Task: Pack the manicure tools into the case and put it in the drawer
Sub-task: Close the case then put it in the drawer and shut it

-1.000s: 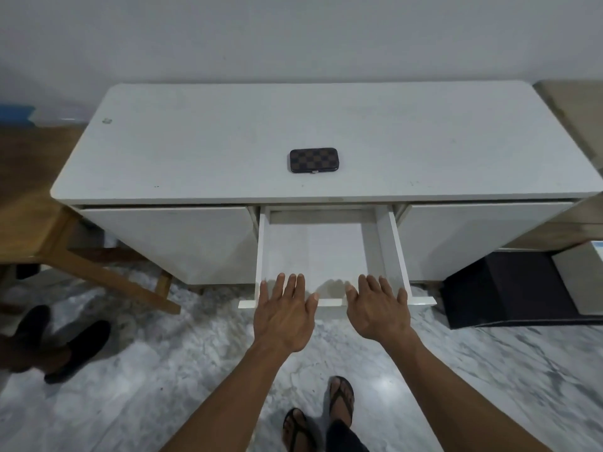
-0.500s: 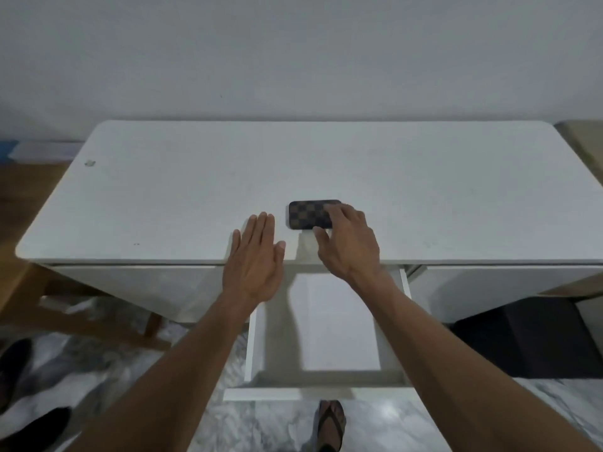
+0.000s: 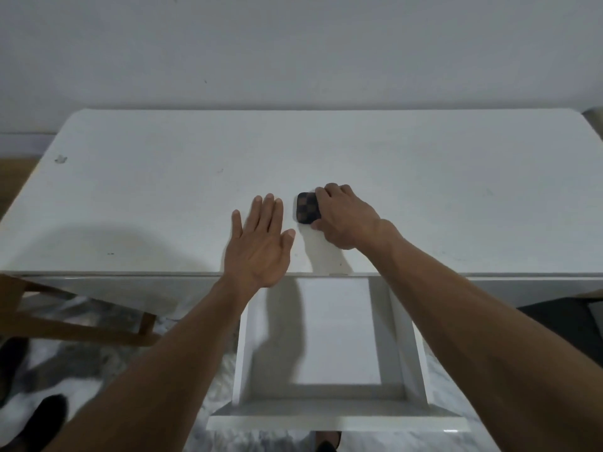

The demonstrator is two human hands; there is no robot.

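Note:
A small closed case [image 3: 306,207] with a brown checkered cover lies on the white table top [image 3: 163,197], near the front edge. My right hand [image 3: 346,216] covers its right part, fingers over the far edge and thumb at the near edge. My left hand [image 3: 261,243] lies flat and open on the table just left of the case, holding nothing. Below the table edge the middle drawer [image 3: 326,409] is pulled out and shows a bare white bottom.
A wooden bench [image 3: 49,321] stands at the left beside the table. A dark box [image 3: 561,324] sits on the marble floor at the right. Dark shoes [image 3: 42,415] lie at the lower left. A white wall runs behind the table.
Both hands left the drawer front and rose to the table top. My right hand has closed over the case; my left hand has settled flat beside it. The camera has moved closer.

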